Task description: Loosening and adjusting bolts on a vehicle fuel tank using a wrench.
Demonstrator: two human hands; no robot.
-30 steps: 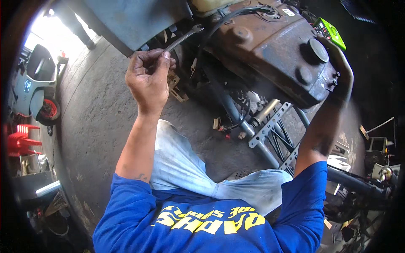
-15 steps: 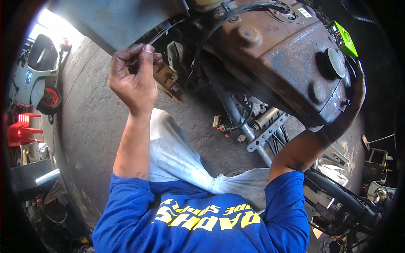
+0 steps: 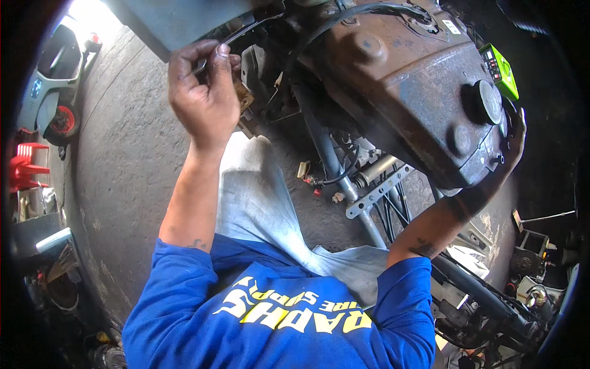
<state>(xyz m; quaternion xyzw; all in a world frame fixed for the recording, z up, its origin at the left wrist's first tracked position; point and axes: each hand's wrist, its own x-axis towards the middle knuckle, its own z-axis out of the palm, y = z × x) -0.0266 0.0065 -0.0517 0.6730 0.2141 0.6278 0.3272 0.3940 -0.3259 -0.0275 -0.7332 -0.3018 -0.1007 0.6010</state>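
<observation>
My left hand [image 3: 203, 92] is closed around a slim metal wrench [image 3: 246, 32], raised by the lower edge of a grey panel [image 3: 196, 21]. A rusty metal fuel tank [image 3: 399, 104] with a round cap [image 3: 487, 100] fills the upper right, and a black hose [image 3: 319, 31] arches over it. My right hand [image 3: 516, 132] reaches round the tank's right end, its fingers curled along that side and partly hidden. Below the tank run grey tubes of a motorcycle frame [image 3: 365, 224] with cables.
A bright green electronic device [image 3: 503, 72] lies beside the tank. At the left are a light scooter [image 3: 49, 101] and red stacked plastic chairs [image 3: 29, 166]. Assorted parts [image 3: 534, 258] crowd the right side. My legs in pale trousers [image 3: 258, 184] are below.
My left hand and wrench have moved slightly up. The tank's right end and my right hand appear lower and farther right. The distant person's legs have left the view.
</observation>
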